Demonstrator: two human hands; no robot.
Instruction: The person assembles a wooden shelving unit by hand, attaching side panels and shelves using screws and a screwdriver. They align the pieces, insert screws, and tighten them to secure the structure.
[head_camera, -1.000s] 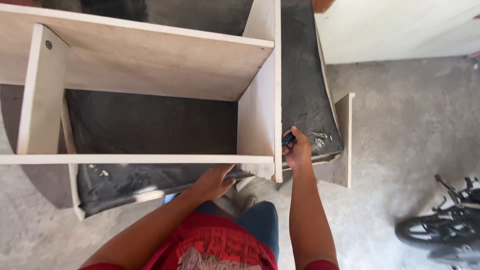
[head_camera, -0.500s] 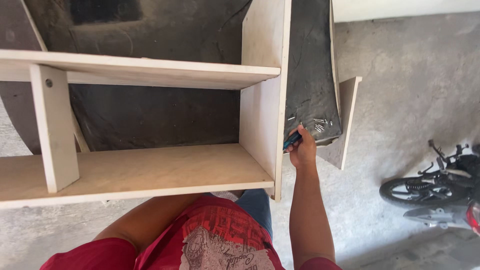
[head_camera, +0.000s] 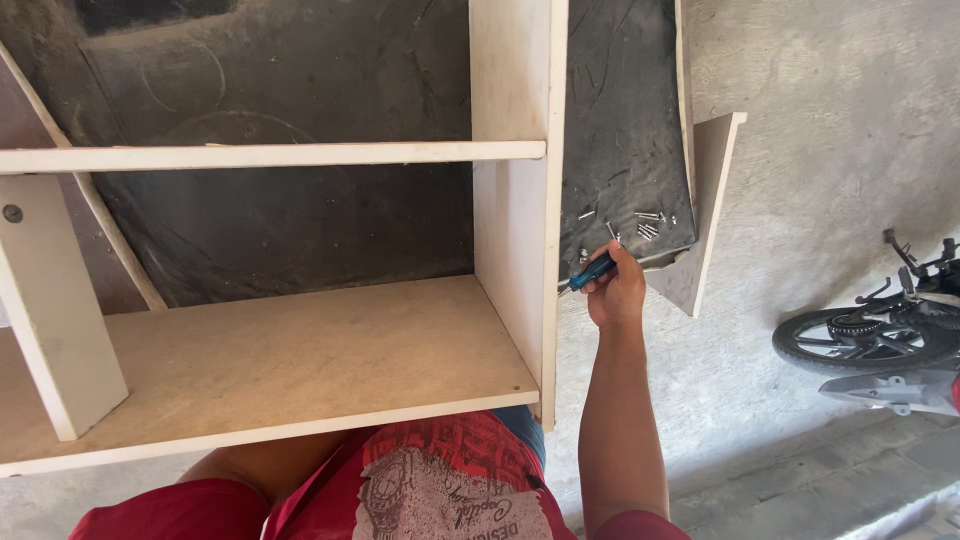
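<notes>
The right hand (head_camera: 617, 292) is clenched around a blue-handled screwdriver (head_camera: 590, 272), its tip pressed to the outer right side panel (head_camera: 551, 200) of the pale wooden shelf unit (head_camera: 300, 350). To drive cleanly, I'd keep the shaft square to the panel and push firmly. Loose screws (head_camera: 645, 225) lie just beyond. The screw head is hidden; the left hand is out of view

A blue-handled screwdriver (head_camera: 592, 272) lies angled, tip touching the pale wooden cabinet's (head_camera: 520, 250) upright side panel.

floor: grey concrete (head_camera: 800, 150) | black sheet (head_camera: 300, 230) | motorcycle (head_camera: 880, 340) parked right | daylight
</notes>
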